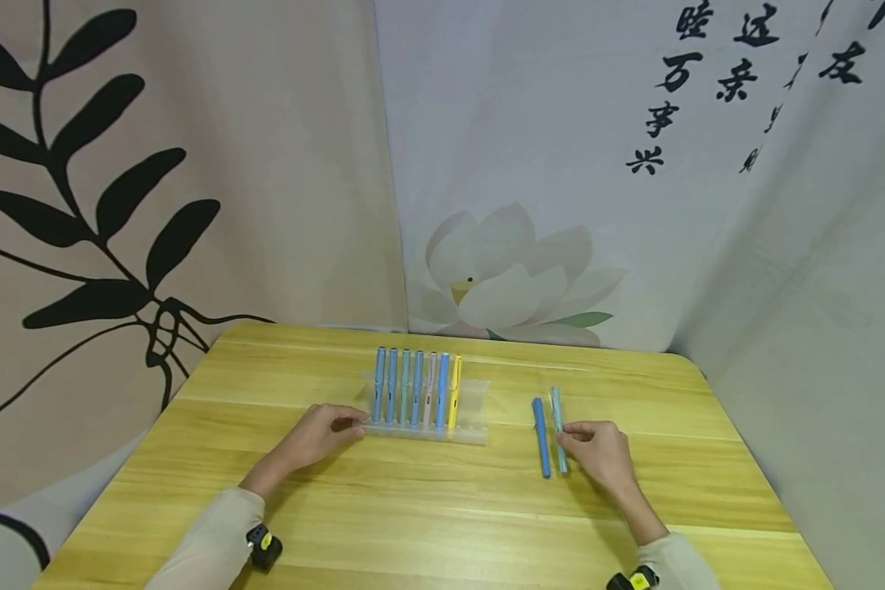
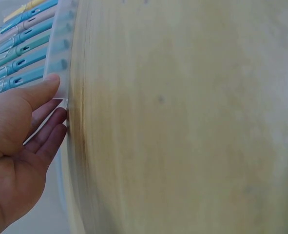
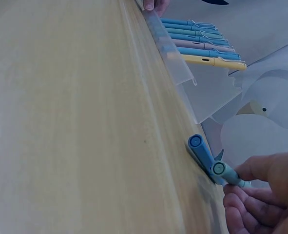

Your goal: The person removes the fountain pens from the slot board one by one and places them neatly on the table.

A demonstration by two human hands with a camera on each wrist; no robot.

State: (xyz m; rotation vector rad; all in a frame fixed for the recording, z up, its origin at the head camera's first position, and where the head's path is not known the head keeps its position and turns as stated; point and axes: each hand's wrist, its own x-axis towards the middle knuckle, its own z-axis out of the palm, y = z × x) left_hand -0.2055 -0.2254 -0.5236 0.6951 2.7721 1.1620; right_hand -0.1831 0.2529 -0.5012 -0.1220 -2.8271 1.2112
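A clear plastic pen stand [image 1: 475, 410] holds several upright capped pens in blue, green, pinkish and yellow, the yellow pen [image 1: 455, 392] being rightmost. At the stand's left end, my left hand [image 1: 323, 434] grips the front corner; the left wrist view shows the thumb on its edge and the other fingers just beside it. To the right of the stand, my right hand [image 1: 603, 451] pinches a light green pen [image 1: 556, 406] between thumb and fingers. Close to its left, a blue pen [image 1: 542, 438] lies on the table. My fingers hide part of the green pen.
The wooden table [image 1: 413, 500] has its far edge against a curtain [image 1: 302, 205] printed with leaves, a lotus and black characters. Dark wrist devices [image 1: 264, 547] sit on both forearms. Right of the yellow pen, the stand has bare slots.
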